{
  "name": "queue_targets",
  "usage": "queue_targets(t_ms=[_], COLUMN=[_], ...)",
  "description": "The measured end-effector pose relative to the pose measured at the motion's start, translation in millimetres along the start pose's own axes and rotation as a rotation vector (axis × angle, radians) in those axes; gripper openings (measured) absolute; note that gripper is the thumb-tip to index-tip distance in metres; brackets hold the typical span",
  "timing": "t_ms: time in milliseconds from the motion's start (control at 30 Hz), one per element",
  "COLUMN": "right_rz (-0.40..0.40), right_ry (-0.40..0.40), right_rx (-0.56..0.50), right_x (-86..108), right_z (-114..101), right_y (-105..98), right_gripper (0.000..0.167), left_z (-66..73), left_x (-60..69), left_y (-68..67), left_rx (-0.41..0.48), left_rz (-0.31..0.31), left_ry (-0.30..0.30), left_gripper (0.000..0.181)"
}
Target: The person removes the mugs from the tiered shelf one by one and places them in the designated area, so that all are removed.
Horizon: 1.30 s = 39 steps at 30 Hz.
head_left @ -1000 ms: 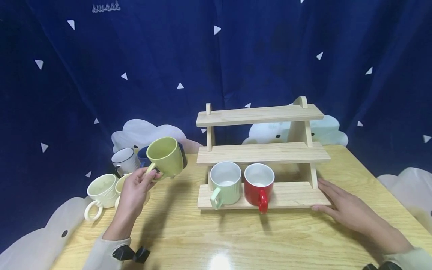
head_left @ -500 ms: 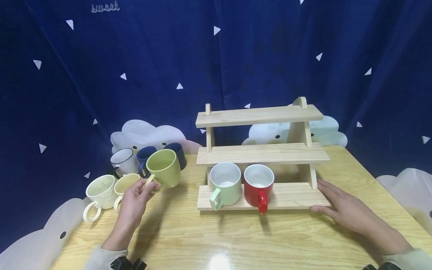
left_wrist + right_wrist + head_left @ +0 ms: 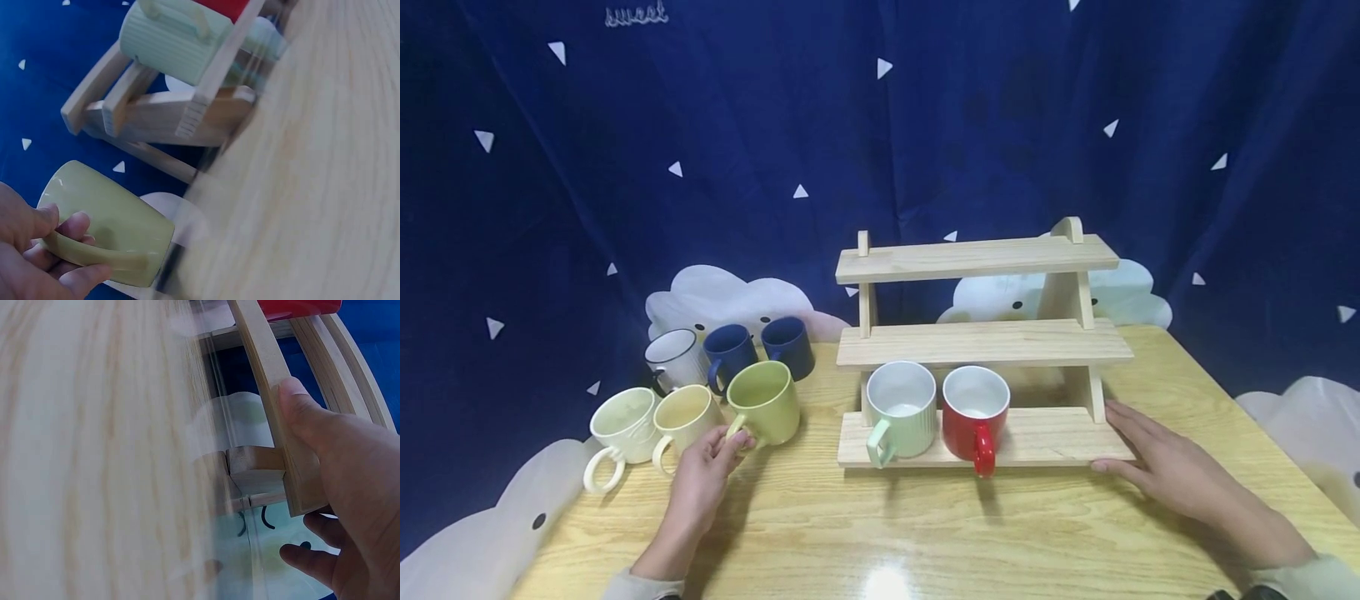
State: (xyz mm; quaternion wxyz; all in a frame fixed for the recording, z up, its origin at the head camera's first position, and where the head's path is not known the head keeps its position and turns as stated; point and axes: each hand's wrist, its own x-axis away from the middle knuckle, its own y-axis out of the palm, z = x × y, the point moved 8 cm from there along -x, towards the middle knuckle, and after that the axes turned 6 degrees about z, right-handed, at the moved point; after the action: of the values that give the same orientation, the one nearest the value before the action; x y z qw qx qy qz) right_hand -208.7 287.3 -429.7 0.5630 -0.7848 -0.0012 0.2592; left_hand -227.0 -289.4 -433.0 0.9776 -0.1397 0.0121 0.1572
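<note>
My left hand (image 3: 703, 471) pinches the handle of a yellow-green mug (image 3: 766, 406), thumb on one side and fingers on the other. The mug is upright, low at the tabletop; whether its base touches is hard to tell. In the left wrist view the same mug (image 3: 106, 219) has its handle between thumb and fingers. My right hand (image 3: 1183, 467) holds the right end of a three-tier wooden shelf (image 3: 1052, 433), thumb at the front edge of the bottom board, fingers along the end. A pale green mug (image 3: 904, 417) and a red mug (image 3: 973, 408) stand on that board.
Left of the held mug stand a pale yellow mug (image 3: 687, 417) and a cream mug (image 3: 628, 425). Behind are a white mug with a dark rim (image 3: 677, 358) and two dark blue mugs (image 3: 730, 354). A navy curtain (image 3: 775, 108) hangs behind the wooden table (image 3: 985, 542).
My left hand has lowered the yellow-green mug toward the tabletop, bringing both dark blue mugs into view behind it. The right hand has stayed at the shelf's end.
</note>
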Motion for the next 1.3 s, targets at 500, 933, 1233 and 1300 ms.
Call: queue_targets(t_ms=[500,933,1233,1300], right_rz=[0.007,0.001,-0.009,-0.010], right_ry=[-0.003,0.023,0.025,0.027], right_rx=[-0.014,-0.009,-0.018,-0.016], right_x=[1.0,-1.7,3.8,2.9], right_z=[-4.6,-3.8,0.2,1.2], right_y=[5.5,1.4,1.8,1.8], right_gripper=[0.085,0.087,0.087,0.087], left_z=[-19.6,-12.7,-16.6,-17.4], left_x=[4.1,1.0,2.5,2.6], left_y=[-19.6,-25.5,-18.2,-16.7], left_rx=[-0.052,-0.140,-0.167,-0.167], left_rz=[0.046,0.054,0.013,0.003], left_ry=[-0.010,0.041,0.044,0.045], left_gripper=[0.030,0.033,0.031,0.032])
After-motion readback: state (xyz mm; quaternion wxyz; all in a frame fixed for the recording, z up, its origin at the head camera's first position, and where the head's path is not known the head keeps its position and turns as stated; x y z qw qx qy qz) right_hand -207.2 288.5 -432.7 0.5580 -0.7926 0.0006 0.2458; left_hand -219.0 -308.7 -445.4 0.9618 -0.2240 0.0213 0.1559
